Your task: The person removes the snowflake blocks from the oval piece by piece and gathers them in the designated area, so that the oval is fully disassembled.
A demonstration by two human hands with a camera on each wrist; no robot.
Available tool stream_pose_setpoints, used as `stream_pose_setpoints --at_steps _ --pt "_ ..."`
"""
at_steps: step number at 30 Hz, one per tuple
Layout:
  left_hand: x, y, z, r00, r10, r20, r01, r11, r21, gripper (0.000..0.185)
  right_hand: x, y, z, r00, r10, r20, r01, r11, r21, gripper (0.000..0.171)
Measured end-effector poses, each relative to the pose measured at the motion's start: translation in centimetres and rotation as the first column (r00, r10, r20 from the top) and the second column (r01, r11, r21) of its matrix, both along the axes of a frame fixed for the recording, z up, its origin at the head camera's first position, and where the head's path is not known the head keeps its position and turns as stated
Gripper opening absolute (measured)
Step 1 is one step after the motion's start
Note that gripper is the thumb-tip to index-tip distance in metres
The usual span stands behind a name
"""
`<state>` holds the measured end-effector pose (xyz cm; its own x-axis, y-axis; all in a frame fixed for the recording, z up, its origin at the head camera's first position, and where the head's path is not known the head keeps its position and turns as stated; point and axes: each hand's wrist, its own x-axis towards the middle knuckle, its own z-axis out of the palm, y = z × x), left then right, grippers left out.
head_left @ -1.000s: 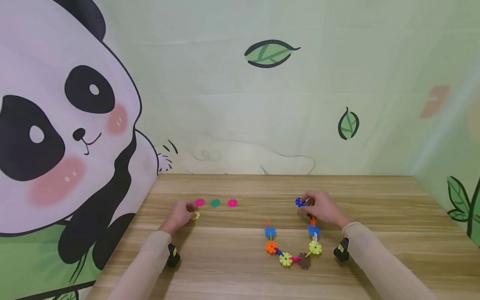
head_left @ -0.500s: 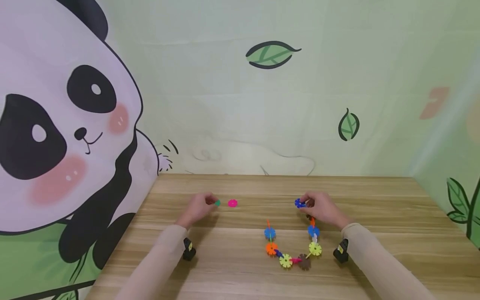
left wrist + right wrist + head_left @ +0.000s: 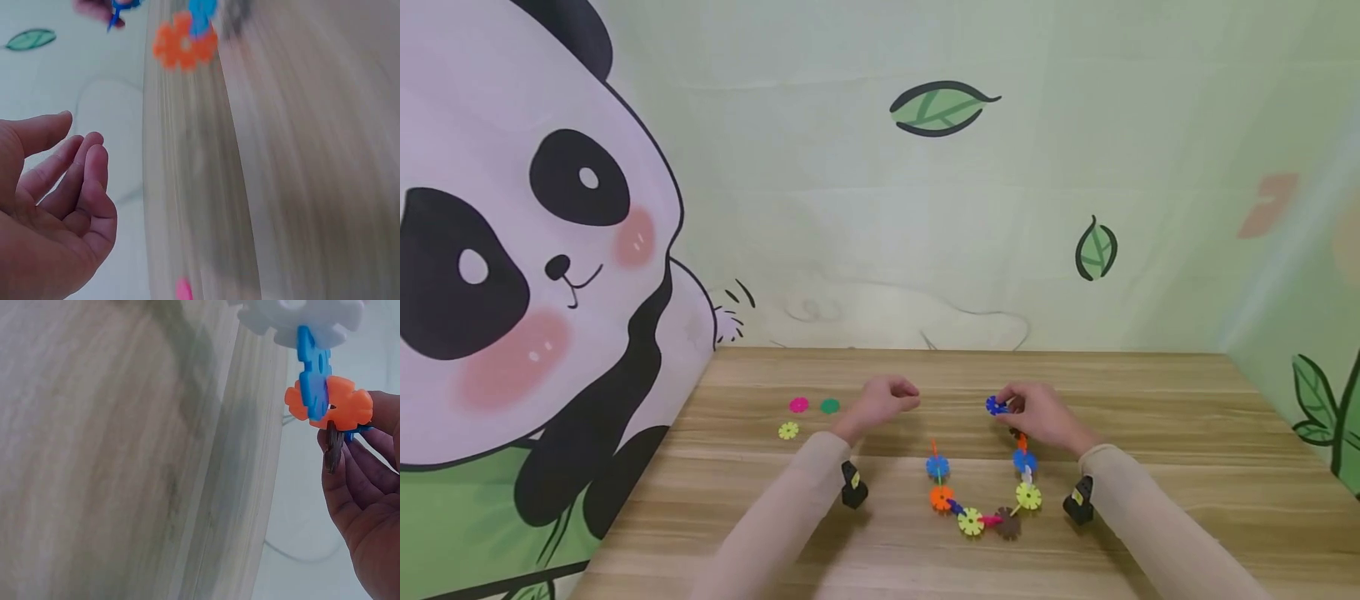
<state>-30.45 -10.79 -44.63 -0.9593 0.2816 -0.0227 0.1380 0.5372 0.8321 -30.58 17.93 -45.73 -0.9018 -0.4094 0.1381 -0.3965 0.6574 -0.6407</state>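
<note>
Pinching edge-on suits this probably light, stiff chain (image 3: 971, 522) imo, right hand (image 3: 1041, 415) gripping its far end, left hand (image 3: 882, 400) empty.

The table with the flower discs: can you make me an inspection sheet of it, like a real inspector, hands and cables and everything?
Surface: wood-grain table.
Job's things: a U-shaped chain of flower discs; loose pink disc, green disc and yellow disc on the left; a pink bit, maybe another disc, at the left wrist view's bottom edge.
Clutter: nothing seen.
Hands: right hand holds the chain's far right end, a dark blue disc showing there; left hand holds nothing I can see.
Cables: nothing seen.
Surroundings: pale green wall with panda picture and leaf pictures.
</note>
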Motion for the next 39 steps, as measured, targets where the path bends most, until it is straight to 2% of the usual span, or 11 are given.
stream_pose_setpoints --at_steps 6,13,16,23,31,39 --pt "0.0 3.4 0.3 0.997 -0.036 0.071 0.032 0.998 0.047 0.018 -0.1 -0.2 -0.1 1.000 0.028 -0.007 -0.028 0.999 -0.019 0.015" --pt "-0.9 5.8 -0.6 0.996 -0.057 0.068 0.051 0.995 0.082 0.018 -0.4 -0.3 -0.3 0.999 0.032 -0.004 -0.032 0.999 -0.031 0.015" --pt "-0.9 6.6 -0.7 0.994 -0.066 0.092 0.057 0.994 0.094 0.019 -0.4 -0.3 -0.2 0.999 0.036 0.009 -0.036 0.999 -0.039 0.014" --pt "-0.4 7.7 -0.7 0.991 -0.065 0.116 0.048 0.989 0.141 0.020 -0.3 -0.4 0.0 0.998 0.063 0.010 -0.062 0.997 -0.047 0.011" --pt "-0.6 8.6 -1.4 0.990 -0.040 0.134 0.011 0.978 0.211 0.018 -0.4 -0.6 -0.1 0.997 0.072 -0.011 -0.072 0.997 -0.041 0.010" --pt "-0.6 9.1 -1.6 0.991 -0.021 0.132 -0.009 0.976 0.218 0.018 -0.3 -0.7 -0.1 0.997 0.079 -0.019 -0.080 0.996 -0.028 0.011"
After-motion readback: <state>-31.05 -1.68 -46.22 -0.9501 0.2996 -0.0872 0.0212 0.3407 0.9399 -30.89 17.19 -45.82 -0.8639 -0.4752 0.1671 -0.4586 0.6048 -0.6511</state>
